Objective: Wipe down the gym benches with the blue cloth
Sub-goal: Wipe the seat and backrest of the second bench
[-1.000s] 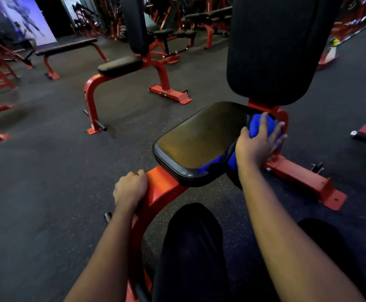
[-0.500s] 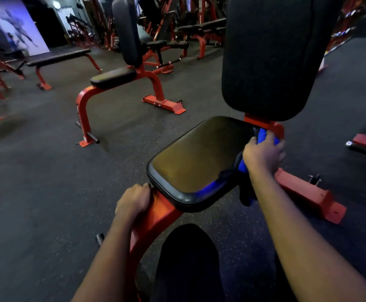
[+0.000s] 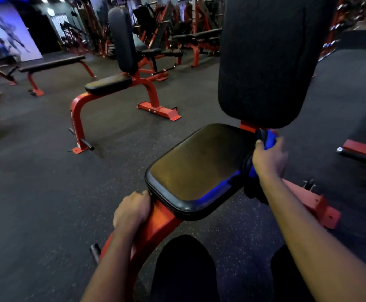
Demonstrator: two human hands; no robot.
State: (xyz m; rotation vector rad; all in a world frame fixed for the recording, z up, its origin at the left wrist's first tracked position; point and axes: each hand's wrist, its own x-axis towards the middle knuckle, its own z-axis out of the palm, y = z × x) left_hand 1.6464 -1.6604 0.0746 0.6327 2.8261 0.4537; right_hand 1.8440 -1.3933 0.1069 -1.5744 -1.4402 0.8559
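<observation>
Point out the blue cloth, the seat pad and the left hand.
blue cloth (image 3: 270, 141), head view, bunched part above the hand.
seat pad (image 3: 199, 166), head view, centre of top.
left hand (image 3: 132, 211), head view, back of hand.

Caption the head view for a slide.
Right hand holds blue cloth at seat pad edge; left hand grips the red frame.

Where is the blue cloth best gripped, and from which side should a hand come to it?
Grip the blue cloth at its bunched upper part, coming from the right of the seat pad, as the right hand does. The backrest blocks the rear, and the cloth's lower end hangs loose beside the pad, probably giving less hold.
</observation>
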